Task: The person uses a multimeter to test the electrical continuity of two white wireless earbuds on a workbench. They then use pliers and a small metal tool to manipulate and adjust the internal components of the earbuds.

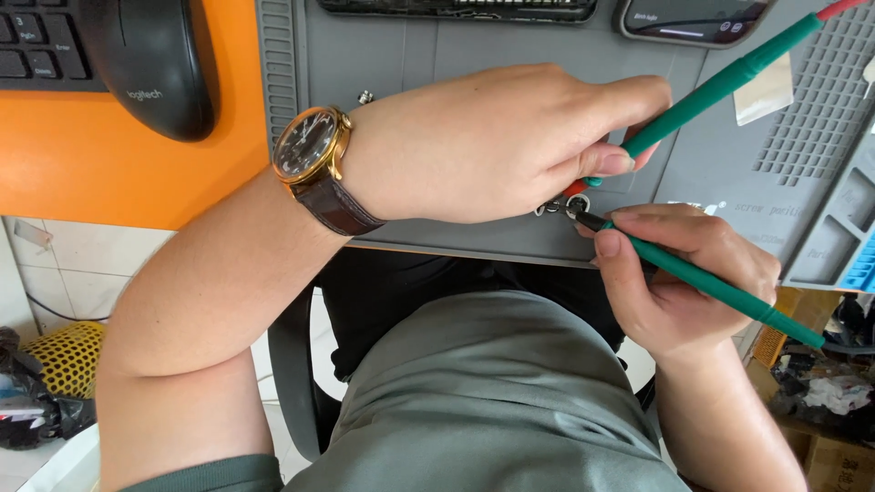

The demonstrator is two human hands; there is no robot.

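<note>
The right hand keeps a closed grip on a green tool, its dark tip touching a small metal part at the grey mat's near edge. Just beyond, the left hand (watch on wrist) pinches another green tool against the part. A slip could flick it off the desk.

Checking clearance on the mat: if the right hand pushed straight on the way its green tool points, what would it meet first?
The right hand points its green tool up-left. First in line is the small metal part, right at its tip, then probably the left hand; depth is unclear.
</note>
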